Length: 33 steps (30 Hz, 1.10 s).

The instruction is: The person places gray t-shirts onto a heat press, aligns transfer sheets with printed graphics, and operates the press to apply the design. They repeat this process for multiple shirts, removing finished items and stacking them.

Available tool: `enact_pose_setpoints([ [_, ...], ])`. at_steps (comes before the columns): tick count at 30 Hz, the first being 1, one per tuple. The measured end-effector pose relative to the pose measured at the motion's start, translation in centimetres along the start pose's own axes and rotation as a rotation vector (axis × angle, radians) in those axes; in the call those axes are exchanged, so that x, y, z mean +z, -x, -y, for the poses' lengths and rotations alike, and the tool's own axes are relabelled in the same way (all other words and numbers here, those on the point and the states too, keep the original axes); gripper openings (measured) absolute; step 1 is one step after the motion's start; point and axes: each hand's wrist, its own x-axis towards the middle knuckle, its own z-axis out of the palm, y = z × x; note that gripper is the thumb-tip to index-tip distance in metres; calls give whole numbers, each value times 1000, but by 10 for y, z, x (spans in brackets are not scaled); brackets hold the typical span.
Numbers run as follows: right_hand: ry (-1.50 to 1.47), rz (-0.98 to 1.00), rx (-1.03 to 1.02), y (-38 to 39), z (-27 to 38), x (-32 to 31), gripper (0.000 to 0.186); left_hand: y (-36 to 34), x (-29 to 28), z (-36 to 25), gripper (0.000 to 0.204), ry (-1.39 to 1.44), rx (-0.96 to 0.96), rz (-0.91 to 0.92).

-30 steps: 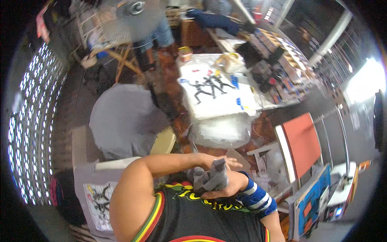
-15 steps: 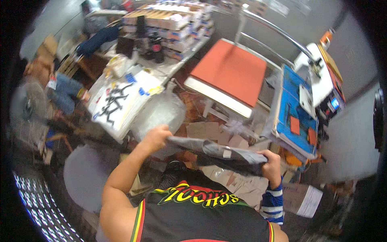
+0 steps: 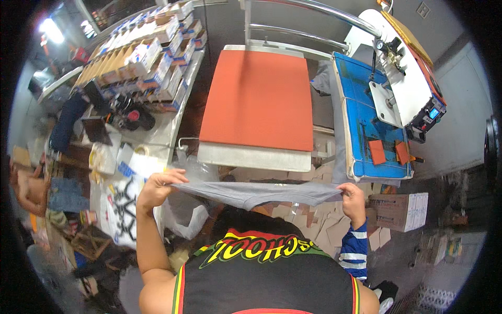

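A grey garment [image 3: 251, 193], which looks like a T-shirt, is stretched sideways in front of my chest. My left hand [image 3: 157, 189] pinches one upper corner between thumb and fingers. At the opposite corner my right hand [image 3: 352, 200] grips the cloth, with a blue-and-white striped band around that forearm. The garment's upper edge runs nearly straight between my hands, and its middle sags a little. Just beyond it lies a flat orange pad [image 3: 259, 97] on a white board [image 3: 253, 157]. Neither hand touches the pad.
Right of the pad stands a blue flat bed [image 3: 361, 125] with small orange pads [image 3: 376, 152], beside a white machine [image 3: 402, 68]. A chrome rail [image 3: 334, 15] passes behind. Stacked boxes [image 3: 151, 57] fill the left table. A cardboard box [image 3: 400, 211] sits at right; another person [image 3: 31, 191] is far left.
My view has turned to face the orange pad. The garment is pulled wider and flatter, with my left hand farther left. Both hands keep their hold.
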Motion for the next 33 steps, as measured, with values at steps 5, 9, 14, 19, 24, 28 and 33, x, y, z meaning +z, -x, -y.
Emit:
enact_pose_setpoints([
  [5,-153,-26,206,-65,66,12,18,-65,-82,24,20,39,-375,114],
  [9,144,-326,-103,-146,129,-46,8,-125,-133,-24,29,307,-21,-192],
  [14,208,-329,-224,-326,160,-105,18,-280,-172,-87,44,-139,170,-440],
  [19,63,57,-162,-501,116,-74,25,-444,-169,-53,33,-243,135,-413],
  [24,820,30,71,-582,28,21,30,-535,-145,37,25,-803,-127,-474],
  [28,430,-101,342,-624,-25,91,23,-585,-123,85,24,-94,-414,-632],
  [33,321,-358,225,-672,-47,118,19,-641,-131,117,23,79,-283,-728],
])
